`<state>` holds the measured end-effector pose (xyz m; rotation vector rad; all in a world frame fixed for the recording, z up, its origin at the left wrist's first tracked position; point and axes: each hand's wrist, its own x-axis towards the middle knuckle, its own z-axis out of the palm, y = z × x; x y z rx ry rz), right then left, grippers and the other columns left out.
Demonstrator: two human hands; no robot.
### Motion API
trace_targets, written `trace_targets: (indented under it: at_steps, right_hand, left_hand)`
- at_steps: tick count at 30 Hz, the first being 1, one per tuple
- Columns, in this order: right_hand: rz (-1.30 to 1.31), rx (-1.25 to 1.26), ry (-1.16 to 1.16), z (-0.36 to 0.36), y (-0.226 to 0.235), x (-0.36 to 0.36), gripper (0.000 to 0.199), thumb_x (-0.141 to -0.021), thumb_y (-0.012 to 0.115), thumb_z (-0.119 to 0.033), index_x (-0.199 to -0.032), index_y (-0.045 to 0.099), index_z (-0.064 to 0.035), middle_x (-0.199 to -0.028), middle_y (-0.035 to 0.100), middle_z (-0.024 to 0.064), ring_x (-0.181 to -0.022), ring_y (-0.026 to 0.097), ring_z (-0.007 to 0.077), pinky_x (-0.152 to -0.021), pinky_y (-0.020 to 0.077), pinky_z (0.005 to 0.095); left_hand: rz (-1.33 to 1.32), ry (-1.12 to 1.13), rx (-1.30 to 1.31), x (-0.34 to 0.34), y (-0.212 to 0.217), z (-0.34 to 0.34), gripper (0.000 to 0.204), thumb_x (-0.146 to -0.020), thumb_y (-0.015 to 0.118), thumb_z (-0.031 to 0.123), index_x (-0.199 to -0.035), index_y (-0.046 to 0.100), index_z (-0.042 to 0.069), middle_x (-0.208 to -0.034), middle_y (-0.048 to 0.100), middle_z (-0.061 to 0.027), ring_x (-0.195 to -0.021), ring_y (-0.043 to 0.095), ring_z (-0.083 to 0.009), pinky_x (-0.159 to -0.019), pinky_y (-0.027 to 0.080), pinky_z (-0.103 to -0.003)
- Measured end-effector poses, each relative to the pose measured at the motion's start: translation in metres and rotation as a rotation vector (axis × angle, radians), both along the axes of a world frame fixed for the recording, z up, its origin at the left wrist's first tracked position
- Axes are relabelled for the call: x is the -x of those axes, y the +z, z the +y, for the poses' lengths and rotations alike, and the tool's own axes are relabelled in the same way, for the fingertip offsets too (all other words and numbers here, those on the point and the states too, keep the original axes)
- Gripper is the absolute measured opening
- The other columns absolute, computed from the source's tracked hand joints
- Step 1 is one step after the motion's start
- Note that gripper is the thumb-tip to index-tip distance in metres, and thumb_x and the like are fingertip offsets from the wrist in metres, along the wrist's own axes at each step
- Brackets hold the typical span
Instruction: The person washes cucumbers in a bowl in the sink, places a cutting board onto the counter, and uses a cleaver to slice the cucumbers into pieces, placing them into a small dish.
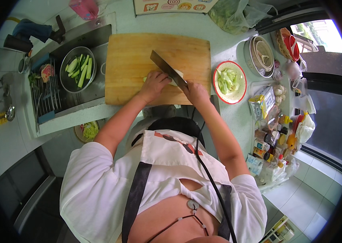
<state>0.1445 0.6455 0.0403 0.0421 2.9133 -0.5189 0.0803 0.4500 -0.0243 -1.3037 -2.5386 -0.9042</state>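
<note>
Head view, one moment at a kitchen bench [235, 117]. Wooden cutting board [138, 60] lies across the bench beside the sink [98, 36].

Right hand [196, 92] is clenched round the handle of a cleaver [169, 69]; the broad blade runs up and to the left from the fist, edge down over the board. Left hand [154, 83] is curled, fingers down, pressing on a pale green vegetable piece [177, 75] near the front edge of the board. Only a small part of the piece shows between the left hand and the blade; its kind cannot be told.

Around: steel bowl [78, 69] of green vegetable strips in the sink; red-rimmed plate [230, 82] with pale green cut pieces just right of the board; bottles and jars [270, 141] crowded further right.

Risks, as judged from this frame:
- Blade sits touching or just beside the left fingers. If the fingertips are not tucked behind the knuckles, a stroke could nick them; the tuck cannot be seen from here
- The piece is small and mostly covered, so grip is slight. If it rolls or slips under pressure, the blade could skate sideways toward the holding hand
- Cutting happens close to the board's front edge; slices could drop off toward the person
- Board wetness cannot be told; a damp board would make sliding likelier
</note>
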Motion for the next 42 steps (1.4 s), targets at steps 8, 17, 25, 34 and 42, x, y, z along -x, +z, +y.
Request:
trace_targets:
  at_steps: [8, 17, 25, 34, 42]
  right_hand:
    - [0.067, 0.039, 0.054, -0.016, -0.011, 0.022, 0.018, -0.082, 0.051, -0.023, -0.087, 0.058, -0.0077, -0.072, 0.062, 0.0158, -0.068, 0.061, 0.0335, -0.059, 0.0483, 0.0454]
    - [-0.086, 0.061, 0.148, 0.006, 0.035, -0.001, 0.019, -0.081, 0.052, -0.023, -0.088, 0.060, -0.0069, -0.074, 0.061, 0.0175, -0.069, 0.059, 0.0356, -0.063, 0.0472, 0.0453]
    - [-0.111, -0.017, 0.184, -0.011, 0.012, 0.005, 0.022, -0.081, 0.054, -0.028, -0.089, 0.057, -0.0075, -0.075, 0.061, 0.0169, -0.071, 0.060, 0.0359, -0.063, 0.0477, 0.0461]
    - [0.024, 0.179, 0.093, -0.016, -0.018, 0.010, 0.024, -0.080, 0.056, -0.030, -0.082, 0.057, -0.0069, -0.070, 0.060, 0.0182, -0.067, 0.060, 0.0364, -0.062, 0.0479, 0.0466]
    - [0.083, 0.144, 0.041, 0.002, 0.012, 0.018, 0.020, -0.082, 0.053, -0.024, -0.082, 0.058, -0.0047, -0.072, 0.060, 0.0170, -0.066, 0.058, 0.0369, -0.060, 0.0464, 0.0460]
  left_hand:
    - [-0.143, 0.119, -0.095, -0.016, 0.008, -0.011, 0.027, -0.068, 0.060, 0.004, -0.095, 0.056, 0.008, -0.099, 0.052, -0.0082, -0.094, 0.046, -0.0298, -0.081, 0.039, -0.041]
    - [-0.028, 0.082, -0.113, -0.027, -0.006, -0.014, 0.028, -0.067, 0.057, 0.001, -0.095, 0.056, 0.007, -0.101, 0.053, -0.0082, -0.096, 0.047, -0.0284, -0.081, 0.038, -0.040]
    - [-0.002, 0.094, -0.127, -0.030, -0.008, -0.013, 0.023, -0.069, 0.057, 0.003, -0.091, 0.057, 0.009, -0.100, 0.054, -0.0079, -0.094, 0.049, -0.0290, -0.080, 0.039, -0.040]
    - [0.007, 0.116, 0.083, -0.034, 0.021, -0.021, 0.026, -0.070, 0.058, 0.006, -0.095, 0.056, 0.012, -0.100, 0.054, -0.0084, -0.095, 0.049, -0.0291, -0.082, 0.035, -0.043]
    - [0.108, 0.128, -0.019, 0.002, 0.000, -0.002, 0.026, -0.068, 0.059, 0.006, -0.094, 0.054, 0.010, -0.098, 0.054, -0.0067, -0.094, 0.049, -0.0272, -0.081, 0.036, -0.041]
